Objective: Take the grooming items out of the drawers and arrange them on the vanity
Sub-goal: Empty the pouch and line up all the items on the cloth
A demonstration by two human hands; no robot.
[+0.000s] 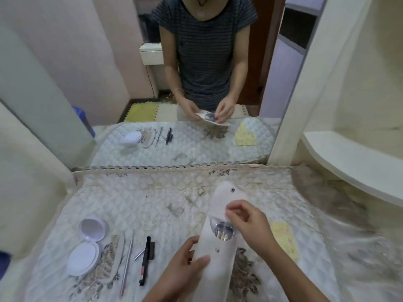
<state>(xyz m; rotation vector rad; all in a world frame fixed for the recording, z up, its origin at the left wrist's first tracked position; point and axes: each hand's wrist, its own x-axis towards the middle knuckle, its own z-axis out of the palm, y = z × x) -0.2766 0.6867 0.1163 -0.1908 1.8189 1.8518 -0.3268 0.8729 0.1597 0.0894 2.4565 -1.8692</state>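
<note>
Pouch (218, 256): being held above the vanity (152, 205).
Left hand (185, 262): being clamped on its near end.
Right hand (248, 223): fingers being pinched at its window.

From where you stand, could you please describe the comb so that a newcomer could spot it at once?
Look at the quilted cloth on the vanity, at the row of items left of the hands. The comb lies second in it, between the open round compact and a thin metal tool. Only it has teeth.

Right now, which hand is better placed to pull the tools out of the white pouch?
The right hand. Its fingers are at the pouch's open window, where the metal tools show. The left hand grips the pouch's lower part and steadies it.
</note>
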